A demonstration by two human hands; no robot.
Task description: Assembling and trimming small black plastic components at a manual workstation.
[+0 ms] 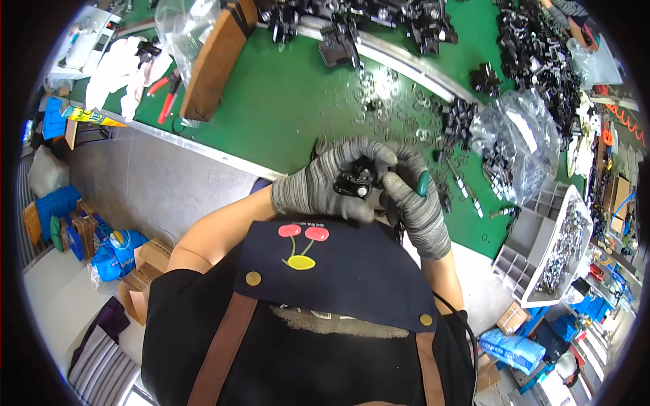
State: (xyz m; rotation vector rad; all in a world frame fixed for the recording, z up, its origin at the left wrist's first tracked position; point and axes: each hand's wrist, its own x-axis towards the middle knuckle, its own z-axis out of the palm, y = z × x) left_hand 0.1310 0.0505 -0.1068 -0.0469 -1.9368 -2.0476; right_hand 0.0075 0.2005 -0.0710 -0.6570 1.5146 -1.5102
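Both of my hands wear grey striped knit gloves and meet just over the near edge of the green worktable (pixel 271 101). My left hand (pixel 315 181) is curled around a small black metal part (pixel 355 184) with a shiny round spot on it. Close beside it, my right hand (pixel 418 206) has its thumb and fingers bent together at the part's right side. Whatever lies between those fingers is mostly hidden. A dark green piece (pixel 424 184) sits on one right finger. Beyond the hands, many small clips or rings (pixel 406 108) are scattered over the green surface.
Black metal assemblies (pixel 338 40) line the back, with a large heap (pixel 538 61) at right. A clear plastic bag (pixel 518 135) lies before it. The grey compartment tray (pixel 528 254) of small metal parts stands right. Red-handled pliers (pixel 169 98) and a brown wooden block (pixel 217 64) are left.
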